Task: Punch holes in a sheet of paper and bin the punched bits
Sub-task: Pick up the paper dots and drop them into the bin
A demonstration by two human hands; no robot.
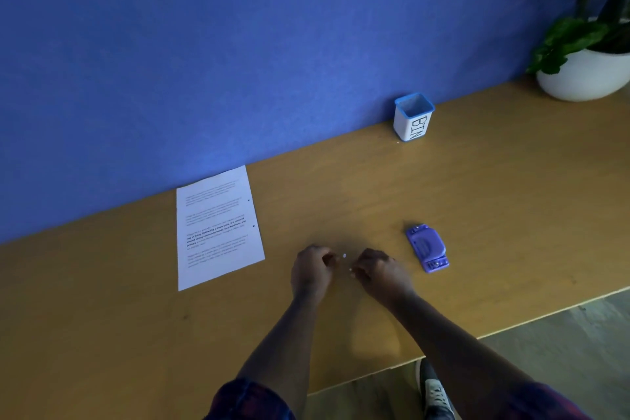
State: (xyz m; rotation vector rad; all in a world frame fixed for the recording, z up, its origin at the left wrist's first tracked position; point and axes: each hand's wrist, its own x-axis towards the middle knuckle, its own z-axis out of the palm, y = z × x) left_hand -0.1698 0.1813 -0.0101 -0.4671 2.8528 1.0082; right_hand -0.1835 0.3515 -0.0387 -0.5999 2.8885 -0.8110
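A printed sheet of paper [218, 227] lies flat on the wooden table [477, 201] by the blue wall, with two punched holes along its right edge. A purple hole punch [427, 248] rests to the right of my hands. Between my hands lie two tiny white punched bits: one bit [344, 255] sits in the gap, the other bit [350, 270] touches my right fingertips. My left hand [312, 271] is curled, fingertips pinched close beside the bits. My right hand [380, 271] is curled too, fingers down at the table. A white bin [412, 118] with a blue rim stands far back.
A white pot with a green plant [586, 72] stands at the back right corner. The blue wall runs along the table's far edge. The table's front edge cuts diagonally at the lower right, with floor and a shoe [434, 392] beyond it.
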